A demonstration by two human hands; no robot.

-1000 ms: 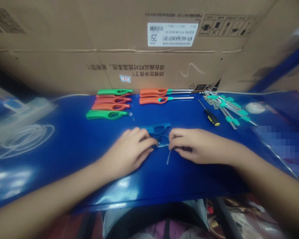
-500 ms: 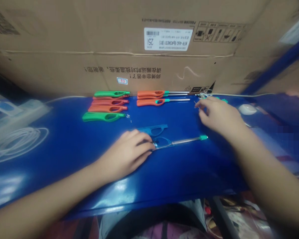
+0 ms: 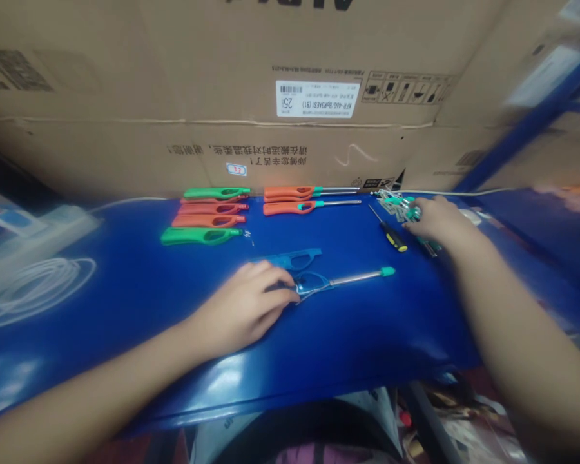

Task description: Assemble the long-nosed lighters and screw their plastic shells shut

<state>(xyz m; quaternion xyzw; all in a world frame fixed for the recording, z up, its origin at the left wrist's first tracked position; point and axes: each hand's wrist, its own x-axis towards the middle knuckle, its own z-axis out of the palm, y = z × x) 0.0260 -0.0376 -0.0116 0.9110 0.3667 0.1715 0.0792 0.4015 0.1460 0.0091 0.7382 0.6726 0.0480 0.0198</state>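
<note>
My left hand is closed around the handle end of an opened blue lighter. Its metal tube points right and ends in a green tip. A second blue handle shell lies just behind it, partly covered by my hand. At the right, my right hand has its fingers bent down into a pile of small green and metal parts; what is pinched there is hidden. Left of those fingers lies a black and yellow screwdriver.
Green and orange lighter handles are stacked at the back left. Orange lighters with metal tubes lie beside them. A cardboard wall closes off the back of the blue table. Coiled white cable lies at left.
My right hand has moved right, to the parts pile. The screwdriver, mostly hidden by that hand before, now lies uncovered on the table. My left hand keeps its hold on the blue lighter.
</note>
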